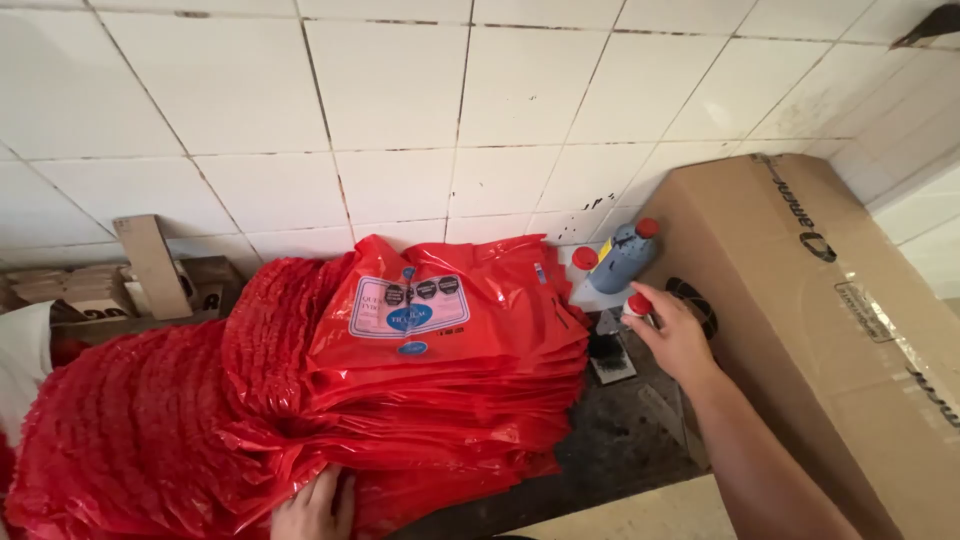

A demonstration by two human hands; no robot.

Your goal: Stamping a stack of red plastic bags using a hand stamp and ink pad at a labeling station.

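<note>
A thick stack of red plastic bags (400, 380) with a printed label lies on a dark counter. At the near edge of the stack rests my left hand (315, 508), fingers flat against the bags. My right hand (675, 335) reaches to the back right and closes on a small bottle with a red cap (638, 304). Just behind it stand a grey-blue bottle with a red cap (625, 255) and a white bottle with a red cap (583, 270), both leaning by the tiled wall.
A large brown cardboard box (830, 330) stands at the right, tight against the bottles. The white tiled wall (400, 120) runs behind. Wooden pieces and small boxes (120, 285) sit at the back left. The dark counter edge (620, 450) shows beside the bags.
</note>
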